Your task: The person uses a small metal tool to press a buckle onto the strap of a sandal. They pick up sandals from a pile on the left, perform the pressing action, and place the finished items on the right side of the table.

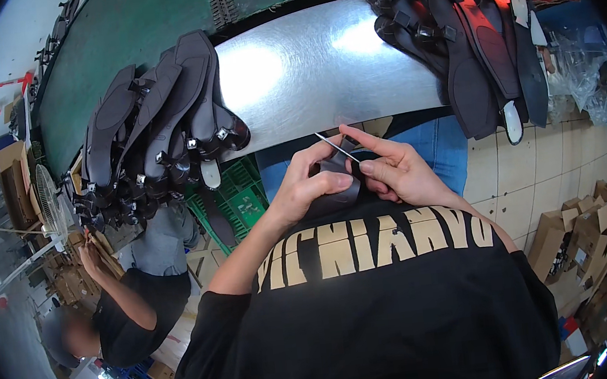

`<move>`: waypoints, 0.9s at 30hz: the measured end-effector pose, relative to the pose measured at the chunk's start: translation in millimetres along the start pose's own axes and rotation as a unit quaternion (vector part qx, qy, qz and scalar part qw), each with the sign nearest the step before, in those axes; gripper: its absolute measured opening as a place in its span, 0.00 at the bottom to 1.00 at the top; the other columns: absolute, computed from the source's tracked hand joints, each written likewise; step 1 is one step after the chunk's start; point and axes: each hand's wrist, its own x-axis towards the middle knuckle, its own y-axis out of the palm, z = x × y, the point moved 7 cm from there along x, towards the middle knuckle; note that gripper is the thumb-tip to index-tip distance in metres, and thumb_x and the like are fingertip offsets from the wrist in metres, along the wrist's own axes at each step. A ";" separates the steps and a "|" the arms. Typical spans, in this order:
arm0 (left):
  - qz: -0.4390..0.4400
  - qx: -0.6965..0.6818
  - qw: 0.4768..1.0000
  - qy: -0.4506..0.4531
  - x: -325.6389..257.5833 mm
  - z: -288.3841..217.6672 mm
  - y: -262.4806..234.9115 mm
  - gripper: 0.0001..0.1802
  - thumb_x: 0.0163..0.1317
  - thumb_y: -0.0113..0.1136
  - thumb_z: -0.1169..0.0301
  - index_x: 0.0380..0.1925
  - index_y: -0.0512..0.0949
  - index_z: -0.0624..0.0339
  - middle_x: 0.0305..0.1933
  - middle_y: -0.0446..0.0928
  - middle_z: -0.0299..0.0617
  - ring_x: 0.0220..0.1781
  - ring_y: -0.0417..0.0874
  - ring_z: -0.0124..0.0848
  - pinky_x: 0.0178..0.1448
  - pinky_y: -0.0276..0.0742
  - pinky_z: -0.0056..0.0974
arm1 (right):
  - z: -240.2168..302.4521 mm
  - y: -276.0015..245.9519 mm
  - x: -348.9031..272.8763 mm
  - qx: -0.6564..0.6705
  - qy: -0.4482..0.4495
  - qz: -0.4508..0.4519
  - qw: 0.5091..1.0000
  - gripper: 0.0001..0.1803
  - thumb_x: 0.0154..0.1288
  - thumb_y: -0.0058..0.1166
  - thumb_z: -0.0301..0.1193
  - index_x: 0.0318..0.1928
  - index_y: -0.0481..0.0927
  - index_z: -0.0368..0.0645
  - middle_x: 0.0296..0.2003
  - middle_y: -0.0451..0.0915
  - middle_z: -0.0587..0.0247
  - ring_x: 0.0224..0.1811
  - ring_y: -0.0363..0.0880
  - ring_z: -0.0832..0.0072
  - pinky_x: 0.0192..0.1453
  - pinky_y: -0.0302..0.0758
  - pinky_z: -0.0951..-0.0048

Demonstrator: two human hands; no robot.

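1. A dark brown, smooth, curved shoe piece (pixel 343 195) is pinched between thumb and fingers of the left hand (pixel 314 182), in front of the black shirt (pixel 376 315), near the shiny steel tabletop (pixel 328 68).
2. A slim, straight silver metal rod (pixel 337 147) is pinched by the right hand (pixel 396 169).
3. The piece is apparently being worked with the rod; whether they touch cannot be told.
4. For the next move, a steady left pinch and careful rod guidance seem to be called for.
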 end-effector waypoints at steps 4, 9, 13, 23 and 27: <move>0.025 0.022 0.999 0.014 -1.3 8.1 -0.1 0.22 0.47 0.62 0.63 0.41 0.74 0.65 0.32 0.72 0.32 0.36 0.70 0.20 0.41 0.64 0.26 | -4.8 -0.7 -1.8 0.014 -0.026 -0.026 0.999 0.27 0.74 0.44 0.25 0.71 0.61 0.51 0.21 0.64 0.76 0.22 0.59 0.89 0.23 0.59 0.87; 0.047 0.004 0.999 0.020 -2.8 7.4 6.1 0.21 0.46 0.62 0.65 0.40 0.74 0.66 0.33 0.72 0.32 0.36 0.70 0.20 0.41 0.63 0.26 | -5.6 -0.9 -5.8 0.029 -0.045 -0.022 0.998 0.26 0.74 0.44 0.26 0.71 0.62 0.47 0.23 0.65 0.76 0.23 0.59 0.89 0.24 0.59 0.87; 0.047 -0.009 0.998 0.037 -2.8 6.9 9.1 0.24 0.45 0.62 0.67 0.44 0.74 0.68 0.35 0.73 0.33 0.37 0.71 0.20 0.42 0.64 0.26 | -7.2 -1.5 -6.8 0.037 -0.052 -0.023 0.998 0.26 0.74 0.44 0.26 0.71 0.62 0.46 0.23 0.66 0.76 0.23 0.60 0.89 0.24 0.59 0.86; 0.071 -0.028 0.996 0.041 -1.4 18.8 9.1 0.31 0.43 0.61 0.65 0.49 0.73 0.70 0.38 0.74 0.36 0.41 0.73 0.23 0.46 0.65 0.27 | -13.0 -5.3 -7.1 0.097 -0.041 0.003 0.994 0.25 0.73 0.44 0.22 0.69 0.65 0.47 0.38 0.77 0.66 0.24 0.64 0.88 0.26 0.64 0.88; 0.074 -0.031 0.996 0.034 6.2 29.6 4.5 0.34 0.44 0.61 0.63 0.52 0.72 0.71 0.39 0.75 0.37 0.42 0.74 0.24 0.48 0.66 0.28 | -8.9 -7.5 -4.8 0.063 -0.038 -0.012 0.997 0.26 0.73 0.42 0.22 0.70 0.63 0.48 0.35 0.76 0.67 0.24 0.64 0.88 0.26 0.64 0.87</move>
